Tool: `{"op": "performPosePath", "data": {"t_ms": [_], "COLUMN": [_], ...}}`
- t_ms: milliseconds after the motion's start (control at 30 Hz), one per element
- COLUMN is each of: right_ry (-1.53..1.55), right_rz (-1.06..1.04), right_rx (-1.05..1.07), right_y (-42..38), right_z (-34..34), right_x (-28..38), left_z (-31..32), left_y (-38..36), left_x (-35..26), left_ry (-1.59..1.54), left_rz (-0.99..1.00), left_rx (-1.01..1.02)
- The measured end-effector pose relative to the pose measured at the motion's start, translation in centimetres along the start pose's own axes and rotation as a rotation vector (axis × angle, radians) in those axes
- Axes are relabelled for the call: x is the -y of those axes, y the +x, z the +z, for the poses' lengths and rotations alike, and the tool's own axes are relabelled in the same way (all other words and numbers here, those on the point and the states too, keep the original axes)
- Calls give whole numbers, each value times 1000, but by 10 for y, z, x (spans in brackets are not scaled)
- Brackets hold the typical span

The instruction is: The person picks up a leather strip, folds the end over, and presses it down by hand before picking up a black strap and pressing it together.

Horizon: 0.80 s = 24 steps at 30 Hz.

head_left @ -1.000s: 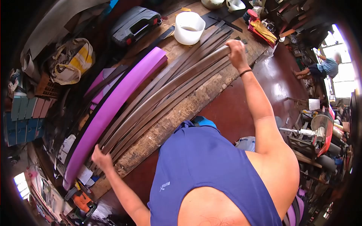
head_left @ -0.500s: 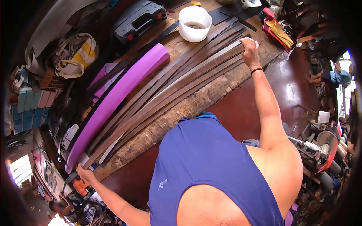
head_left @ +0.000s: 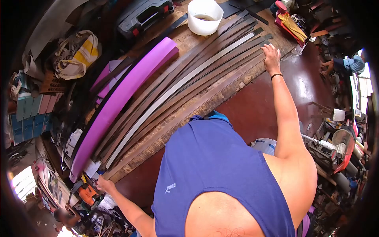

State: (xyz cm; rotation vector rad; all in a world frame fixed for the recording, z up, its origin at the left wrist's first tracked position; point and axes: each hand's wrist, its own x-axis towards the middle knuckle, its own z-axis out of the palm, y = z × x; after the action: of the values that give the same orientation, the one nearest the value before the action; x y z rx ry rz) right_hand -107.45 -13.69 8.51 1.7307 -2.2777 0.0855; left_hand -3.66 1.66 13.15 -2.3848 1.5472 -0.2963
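A long, flat brown strip [head_left: 201,101] lies along the front edge of the wooden workbench [head_left: 246,80]. My left hand [head_left: 105,185] pinches its near-left end, and my right hand [head_left: 272,59] has its fingers closed over the far-right end. Behind it several more dark brown strips [head_left: 166,108] lie side by side in a loose bundle, their far ends fanned out. One white strip [head_left: 179,83] runs among them. Beyond the bundle lies a long purple sheet [head_left: 122,96], curved over lengthwise. The strips' material is hard to make out.
On the bench stand a white tub [head_left: 204,19] with some liquid, a dark tool case [head_left: 144,19] and a red holder with a yellow cloth [head_left: 292,25]. An orange power tool [head_left: 87,193] sits by my left hand. Another person [head_left: 351,65] is at far right.
Both hands have drawn the brown strip off the bundle toward me, to the bench's front edge. The white strip now shows along most of its length.
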Motion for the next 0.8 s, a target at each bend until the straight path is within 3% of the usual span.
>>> {"op": "performPosePath", "data": {"t_ms": [100,167,233,433,567,800], "right_ry": [-168,-302,-247,408,441,356], "right_rz": [107,234,198,-291,-259,-50], "right_rx": [154,258,360,70,102,4], "right_y": [-6,-12,-16,-64,-83,-81], "right_z": [14,26,26,32,18,22], "right_x": [-3,0,12,135,188,172], "left_z": [28,10,16,21,25,22], "left_y": [-18,-31,-39,-70,-87,-90], "left_x": [-20,-62,-78,-170,-229,-253], "left_ry": [12,153,183,-160,-434,-493], "left_rz": [39,-39,-88,-63,-4,-45], "left_rx": [94,286,379,154,84,74]}}
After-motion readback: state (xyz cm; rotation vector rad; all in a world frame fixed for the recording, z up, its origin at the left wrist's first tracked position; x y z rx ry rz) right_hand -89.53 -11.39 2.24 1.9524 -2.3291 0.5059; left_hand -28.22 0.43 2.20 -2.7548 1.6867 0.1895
